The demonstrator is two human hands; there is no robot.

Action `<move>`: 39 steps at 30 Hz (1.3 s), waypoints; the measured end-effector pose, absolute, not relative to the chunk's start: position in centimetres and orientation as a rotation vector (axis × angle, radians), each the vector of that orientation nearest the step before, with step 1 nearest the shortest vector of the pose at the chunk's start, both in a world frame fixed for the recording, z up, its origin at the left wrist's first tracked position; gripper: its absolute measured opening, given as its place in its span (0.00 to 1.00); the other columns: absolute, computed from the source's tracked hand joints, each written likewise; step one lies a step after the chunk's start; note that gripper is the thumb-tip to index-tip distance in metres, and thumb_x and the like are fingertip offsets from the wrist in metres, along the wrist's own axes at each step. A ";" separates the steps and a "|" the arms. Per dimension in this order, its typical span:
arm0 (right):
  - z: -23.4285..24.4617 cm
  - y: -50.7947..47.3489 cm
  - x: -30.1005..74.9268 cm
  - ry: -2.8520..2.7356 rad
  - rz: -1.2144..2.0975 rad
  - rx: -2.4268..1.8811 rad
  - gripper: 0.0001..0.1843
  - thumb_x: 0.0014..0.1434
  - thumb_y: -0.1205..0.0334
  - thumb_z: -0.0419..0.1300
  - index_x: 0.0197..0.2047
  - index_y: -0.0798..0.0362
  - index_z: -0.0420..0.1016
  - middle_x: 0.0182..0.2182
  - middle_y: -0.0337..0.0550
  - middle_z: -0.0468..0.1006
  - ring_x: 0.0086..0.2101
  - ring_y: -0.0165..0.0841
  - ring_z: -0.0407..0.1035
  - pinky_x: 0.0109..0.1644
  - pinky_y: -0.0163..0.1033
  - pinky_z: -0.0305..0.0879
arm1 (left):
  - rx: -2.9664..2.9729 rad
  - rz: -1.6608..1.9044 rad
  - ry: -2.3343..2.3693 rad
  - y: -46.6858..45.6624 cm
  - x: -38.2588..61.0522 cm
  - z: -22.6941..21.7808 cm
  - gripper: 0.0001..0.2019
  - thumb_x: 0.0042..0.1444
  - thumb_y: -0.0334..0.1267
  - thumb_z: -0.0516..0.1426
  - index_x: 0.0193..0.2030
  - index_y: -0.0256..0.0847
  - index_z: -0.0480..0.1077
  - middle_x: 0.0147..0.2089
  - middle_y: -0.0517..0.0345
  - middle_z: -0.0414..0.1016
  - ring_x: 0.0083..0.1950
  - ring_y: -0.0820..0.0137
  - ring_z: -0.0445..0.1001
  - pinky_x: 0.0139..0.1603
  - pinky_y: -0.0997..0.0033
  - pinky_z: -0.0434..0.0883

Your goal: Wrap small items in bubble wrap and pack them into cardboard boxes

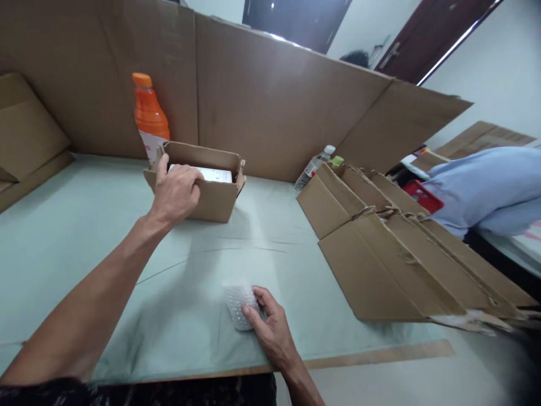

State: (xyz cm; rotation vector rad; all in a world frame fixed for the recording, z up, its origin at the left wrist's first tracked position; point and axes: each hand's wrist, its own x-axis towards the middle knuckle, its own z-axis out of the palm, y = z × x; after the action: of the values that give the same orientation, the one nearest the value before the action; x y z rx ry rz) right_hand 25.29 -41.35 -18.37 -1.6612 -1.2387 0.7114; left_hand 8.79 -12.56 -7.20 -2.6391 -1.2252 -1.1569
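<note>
My left hand [175, 192] is at the front wall of a small open-topped cardboard box [215, 202]. Its fingers bend over the rim, and one finger points up near the left corner. Inside the box lies a white, flat-topped item [217, 175], partly hidden by the hand and the wall. Closer to me, my right hand [270, 324] pinches the right edge of a small bubble wrap packet [239, 307], just above or on the table. What the bubble wrap holds, if anything, cannot be made out.
An orange drink bottle [150, 118] stands behind the box. Right of the pale green tabletop [262, 254] are open cardboard bins [380, 270] and a clear bottle [313, 168]. A cardboard screen [270, 96] closes the back. A person's blue sleeve [486, 186] shows at right.
</note>
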 end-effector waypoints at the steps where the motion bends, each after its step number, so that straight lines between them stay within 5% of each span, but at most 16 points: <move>1: -18.0 -41.4 25.8 -1.226 0.691 -1.657 0.16 0.61 0.52 0.63 0.47 0.53 0.77 0.36 0.44 0.82 0.37 0.37 0.76 0.43 0.38 0.75 | -2.641 -1.155 -1.170 -13.4 8.3 -7.3 0.12 0.56 0.30 0.51 0.37 0.43 0.75 0.37 0.53 0.79 0.46 0.58 0.77 0.73 0.37 0.53; 12: -7.3 -41.7 31.8 -1.109 0.355 -1.404 0.14 0.60 0.52 0.70 0.46 0.49 0.80 0.38 0.46 0.84 0.36 0.38 0.79 0.39 0.42 0.76 | -2.814 -1.133 -0.822 -29.2 0.1 -7.1 0.14 0.60 0.27 0.54 0.47 0.48 0.72 0.43 0.60 0.80 0.43 0.65 0.78 0.74 0.44 0.57; 21: 1.1 -37.5 26.4 -1.832 0.321 -1.544 0.07 0.67 0.55 0.62 0.45 0.47 0.75 0.33 0.39 0.79 0.30 0.33 0.72 0.33 0.37 0.67 | -2.696 -1.183 -0.903 -29.5 -1.1 -7.6 0.14 0.60 0.31 0.59 0.51 0.49 0.72 0.47 0.56 0.80 0.51 0.58 0.78 0.69 0.39 0.63; 26: 2.6 -33.4 24.7 -2.497 0.230 -1.763 0.11 0.71 0.57 0.53 0.36 0.51 0.68 0.24 0.37 0.71 0.24 0.31 0.63 0.32 0.38 0.57 | -2.616 -1.355 -1.094 -29.1 -1.7 -7.0 0.16 0.58 0.36 0.62 0.53 0.51 0.72 0.61 0.49 0.72 0.69 0.47 0.66 0.71 0.30 0.58; 31: 3.0 -31.1 23.7 -2.932 0.164 -1.816 0.13 0.72 0.59 0.50 0.34 0.52 0.65 0.20 0.35 0.64 0.19 0.30 0.53 0.31 0.41 0.50 | -2.718 -1.448 -1.023 -27.9 -2.1 -7.4 0.15 0.61 0.33 0.60 0.53 0.49 0.68 0.51 0.51 0.74 0.61 0.54 0.73 0.62 0.42 0.73; 39: 3.3 -31.4 23.7 -2.881 0.247 -1.736 0.14 0.71 0.62 0.52 0.30 0.49 0.60 0.19 0.34 0.62 0.20 0.31 0.53 0.29 0.42 0.49 | -2.719 -1.544 -0.980 -27.4 -1.9 -7.9 0.14 0.60 0.30 0.60 0.51 0.49 0.70 0.49 0.52 0.74 0.60 0.56 0.74 0.63 0.42 0.73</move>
State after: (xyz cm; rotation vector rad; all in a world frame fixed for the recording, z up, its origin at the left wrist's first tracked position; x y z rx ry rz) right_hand 23.66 -31.43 3.31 -1.7363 -2.8815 0.2470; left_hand -1.85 -27.41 -7.94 -2.7194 -0.9801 -1.5442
